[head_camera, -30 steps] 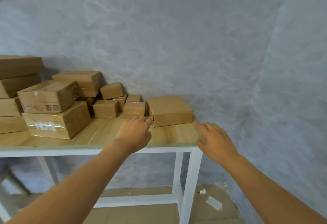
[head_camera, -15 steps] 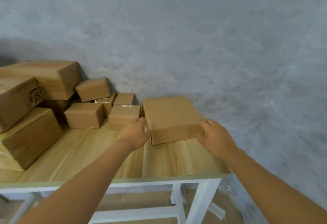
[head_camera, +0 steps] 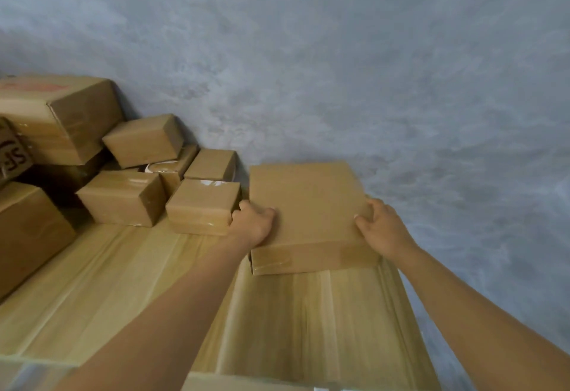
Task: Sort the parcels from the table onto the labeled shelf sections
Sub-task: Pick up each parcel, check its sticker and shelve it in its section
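Note:
A flat brown cardboard parcel (head_camera: 308, 205) lies at the right end of the wooden table (head_camera: 293, 313), close to the grey wall. My left hand (head_camera: 254, 221) grips its left edge, fingers curled over the side. My right hand (head_camera: 381, 227) grips its right edge near the front corner. No shelf is in view.
Several more cardboard parcels are piled on the left of the table: a small box (head_camera: 202, 207) right beside my left hand, another small box (head_camera: 123, 197), a large box (head_camera: 58, 116) at the back. The table's right edge (head_camera: 410, 313) runs close to the wall.
I have stepped closer to the table. Both hands moved forward from the table's front and closed on the flat parcel's two sides.

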A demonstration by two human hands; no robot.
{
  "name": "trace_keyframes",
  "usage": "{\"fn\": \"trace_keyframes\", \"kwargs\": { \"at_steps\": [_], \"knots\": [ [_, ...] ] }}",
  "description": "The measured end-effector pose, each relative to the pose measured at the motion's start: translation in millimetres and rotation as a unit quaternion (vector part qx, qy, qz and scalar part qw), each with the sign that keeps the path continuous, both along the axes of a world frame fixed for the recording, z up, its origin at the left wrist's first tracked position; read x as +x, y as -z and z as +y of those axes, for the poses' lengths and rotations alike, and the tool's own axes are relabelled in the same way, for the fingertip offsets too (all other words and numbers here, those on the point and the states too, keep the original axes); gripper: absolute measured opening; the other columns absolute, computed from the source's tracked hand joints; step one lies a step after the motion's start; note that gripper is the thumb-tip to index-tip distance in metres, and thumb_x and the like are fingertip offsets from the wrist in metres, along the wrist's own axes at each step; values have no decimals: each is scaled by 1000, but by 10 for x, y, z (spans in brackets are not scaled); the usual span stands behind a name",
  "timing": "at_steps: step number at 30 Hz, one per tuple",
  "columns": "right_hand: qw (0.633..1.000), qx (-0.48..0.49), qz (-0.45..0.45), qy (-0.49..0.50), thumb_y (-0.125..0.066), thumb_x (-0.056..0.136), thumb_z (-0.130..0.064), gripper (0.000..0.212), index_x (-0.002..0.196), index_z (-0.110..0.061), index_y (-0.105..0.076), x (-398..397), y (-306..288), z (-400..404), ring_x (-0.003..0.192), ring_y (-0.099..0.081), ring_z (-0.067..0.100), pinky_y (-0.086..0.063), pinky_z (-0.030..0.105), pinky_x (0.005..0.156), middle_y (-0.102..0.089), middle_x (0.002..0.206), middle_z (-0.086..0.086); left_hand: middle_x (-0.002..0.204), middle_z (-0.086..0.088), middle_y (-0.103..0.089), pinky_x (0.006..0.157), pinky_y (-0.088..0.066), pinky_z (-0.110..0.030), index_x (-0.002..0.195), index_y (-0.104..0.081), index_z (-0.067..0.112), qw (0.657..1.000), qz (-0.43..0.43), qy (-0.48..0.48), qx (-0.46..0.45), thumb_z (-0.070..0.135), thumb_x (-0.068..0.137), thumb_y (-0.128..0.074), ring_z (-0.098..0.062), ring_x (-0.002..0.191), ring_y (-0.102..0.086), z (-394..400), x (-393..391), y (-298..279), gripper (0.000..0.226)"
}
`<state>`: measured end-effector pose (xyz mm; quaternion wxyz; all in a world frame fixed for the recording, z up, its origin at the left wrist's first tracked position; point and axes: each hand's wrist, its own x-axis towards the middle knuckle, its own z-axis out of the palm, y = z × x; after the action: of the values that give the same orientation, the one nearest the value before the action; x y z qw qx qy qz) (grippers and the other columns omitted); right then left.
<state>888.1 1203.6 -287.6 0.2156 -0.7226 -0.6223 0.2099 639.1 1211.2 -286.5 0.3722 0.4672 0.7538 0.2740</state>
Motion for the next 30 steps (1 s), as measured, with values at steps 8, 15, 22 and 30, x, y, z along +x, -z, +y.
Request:
{"fn": "trace_keyframes", "kwargs": {
  "at_steps": [8, 15, 22, 30],
  "knots": [
    [994, -67, 81, 40, -42, 99, -53, 62, 140, -7, -49, 35, 128, 581, 127, -51, 37, -40, 38, 98, -54, 139, 20, 137, -10, -54, 97, -39, -37, 144, -32, 11, 996, 15, -66, 50, 56, 93, -52, -34, 126, -50, 104, 143, 145, 71],
    [981, -70, 172, 54, -45, 96, -59, 67, 140, -8, -52, 58, 210, 594, 122, -55, 34, -42, 37, 93, -58, 136, 15, 137, -7, -57, 103, -41, -37, 147, -36, 9, 992, -54, -104, 48, 58, 87, -62, -31, 127, -52, 203, 78, 230, 82],
    [973, -68, 214, 49, -46, 94, -62, 72, 145, -11, -47, 74, 210, 512, 125, -54, 32, -44, 39, 99, -55, 141, 12, 134, -4, -58, 99, -42, -34, 145, -41, 13, 988, -70, -102, 95, 57, 87, -63, -27, 124, -54, 100, 85, 255, 77],
    [899, -109, 420, 67, -68, 76, -66, 87, 145, -23, -38, 188, 248, 257, 116, -63, 25, -51, 49, 101, -59, 135, 3, 133, 4, -55, 101, -43, -30, 151, -35, 17, 972, -152, -68, 163, 49, 90, -65, -16, 118, -55, -172, 56, 270, 75]
  ]
}}
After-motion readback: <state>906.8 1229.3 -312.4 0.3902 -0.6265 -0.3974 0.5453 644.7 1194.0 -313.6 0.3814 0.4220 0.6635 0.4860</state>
